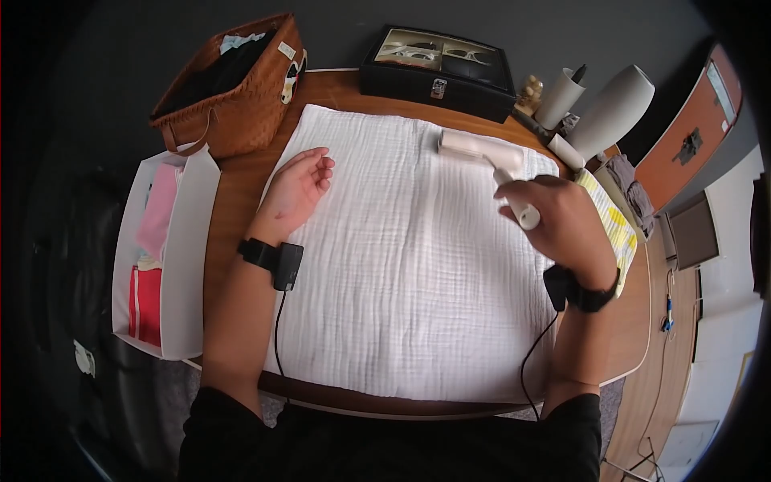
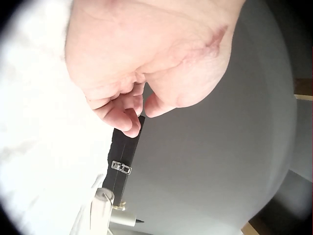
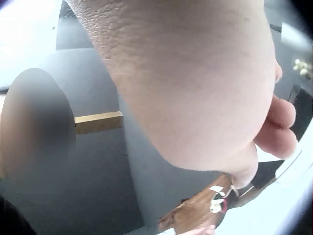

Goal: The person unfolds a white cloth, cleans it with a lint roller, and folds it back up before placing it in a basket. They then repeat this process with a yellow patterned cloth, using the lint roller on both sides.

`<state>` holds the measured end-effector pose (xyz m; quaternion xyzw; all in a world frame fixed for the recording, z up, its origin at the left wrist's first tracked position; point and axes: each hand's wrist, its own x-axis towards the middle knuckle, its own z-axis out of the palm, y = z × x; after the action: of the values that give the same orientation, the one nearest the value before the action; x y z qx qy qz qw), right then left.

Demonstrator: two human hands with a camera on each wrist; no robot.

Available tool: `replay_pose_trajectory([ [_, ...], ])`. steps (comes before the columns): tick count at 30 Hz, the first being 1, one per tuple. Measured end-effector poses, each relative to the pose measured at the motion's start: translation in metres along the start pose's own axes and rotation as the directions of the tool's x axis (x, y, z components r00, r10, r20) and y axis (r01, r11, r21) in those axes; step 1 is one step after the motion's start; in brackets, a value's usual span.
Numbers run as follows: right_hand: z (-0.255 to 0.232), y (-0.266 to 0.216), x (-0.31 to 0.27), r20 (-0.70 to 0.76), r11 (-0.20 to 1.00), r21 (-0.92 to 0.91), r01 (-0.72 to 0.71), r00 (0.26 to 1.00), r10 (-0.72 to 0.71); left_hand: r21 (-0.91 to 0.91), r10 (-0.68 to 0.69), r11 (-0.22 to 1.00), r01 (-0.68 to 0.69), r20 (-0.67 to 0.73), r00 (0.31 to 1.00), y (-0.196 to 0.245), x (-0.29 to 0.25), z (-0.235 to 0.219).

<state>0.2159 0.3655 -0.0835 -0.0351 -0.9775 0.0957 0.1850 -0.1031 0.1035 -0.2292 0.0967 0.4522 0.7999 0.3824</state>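
A white quilted cloth (image 1: 401, 265) lies spread over the wooden table (image 1: 233, 185). My right hand (image 1: 554, 217) grips the handle of a white lint roller (image 1: 482, 153), whose roll sits on the cloth's far right part. My left hand (image 1: 301, 189) rests on the cloth's left edge, palm up, fingers loosely curled and holding nothing. In the left wrist view the left hand (image 2: 132, 105) shows curled fingers above the bright cloth (image 2: 44, 147). The right wrist view shows mostly the back of my right hand (image 3: 195, 88); the roller is hidden there.
A woven basket (image 1: 233, 88) stands at the far left corner, a black box (image 1: 438, 76) at the far edge. A white bin (image 1: 165, 249) with folded fabrics sits left of the table. A white cup (image 1: 560, 98) and lamp (image 1: 612, 112) stand far right, near a yellow-patterned cloth (image 1: 614, 225).
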Motion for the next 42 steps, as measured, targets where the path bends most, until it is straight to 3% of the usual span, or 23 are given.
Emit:
replay_pose_trajectory([
  [4,-0.007,-0.004,-0.001,-0.069,0.995,-0.100,-0.031,0.997,0.024,-0.011,-0.007,1.000,0.008,0.021,1.000,0.001,0.001,-0.003],
  [7,-0.041,-0.049,-0.010,-0.003,0.999,0.001,0.033,0.999,-0.033,-0.018,-0.009,1.000,0.010,0.041,0.999,-0.003,0.004,-0.009],
  [10,-0.049,-0.062,-0.014,0.148,0.973,0.216,0.084,0.982,-0.118,-0.020,-0.015,1.000,0.015,0.018,1.000,-0.001,0.002,-0.002],
  [14,-0.031,-0.057,-0.007,0.150,0.989,0.151,0.001,0.988,-0.024,-0.011,-0.011,1.000,0.011,0.002,1.000,0.001,-0.001,0.004],
  [17,0.010,-0.026,0.010,0.087,0.985,0.166,0.056,0.994,-0.071,-0.005,-0.013,1.000,0.013,0.009,1.000,0.001,-0.001,0.002],
  [18,0.021,-0.018,0.014,0.067,0.993,0.097,0.072,0.995,-0.079,-0.002,-0.013,1.000,0.013,0.016,1.000,0.002,-0.001,0.002],
  [21,0.020,-0.018,0.016,0.110,0.996,0.088,0.009,0.994,-0.018,-0.009,-0.016,1.000,0.017,0.023,1.000,0.001,-0.001,0.001],
  [25,-0.017,-0.055,0.003,0.197,0.995,0.008,0.103,0.975,-0.102,-0.015,-0.013,1.000,0.014,0.032,0.999,-0.002,0.004,-0.003],
  [28,-0.027,-0.082,-0.005,0.113,0.976,0.157,0.148,0.979,-0.167,-0.002,-0.016,1.000,0.017,0.031,0.999,-0.001,0.003,-0.002],
  [33,-0.010,-0.071,0.002,-0.080,0.991,0.055,0.126,0.989,-0.121,0.020,-0.015,1.000,0.015,0.007,1.000,0.001,0.000,0.003],
  [37,0.029,-0.035,0.018,-0.126,0.988,-0.012,0.152,0.980,-0.152,0.023,0.001,1.000,-0.001,0.015,1.000,-0.001,0.000,0.001],
  [42,0.001,-0.051,0.010,0.105,0.966,-0.061,0.250,0.964,-0.243,0.018,-0.004,1.000,0.004,0.015,1.000,0.001,-0.003,0.001],
])
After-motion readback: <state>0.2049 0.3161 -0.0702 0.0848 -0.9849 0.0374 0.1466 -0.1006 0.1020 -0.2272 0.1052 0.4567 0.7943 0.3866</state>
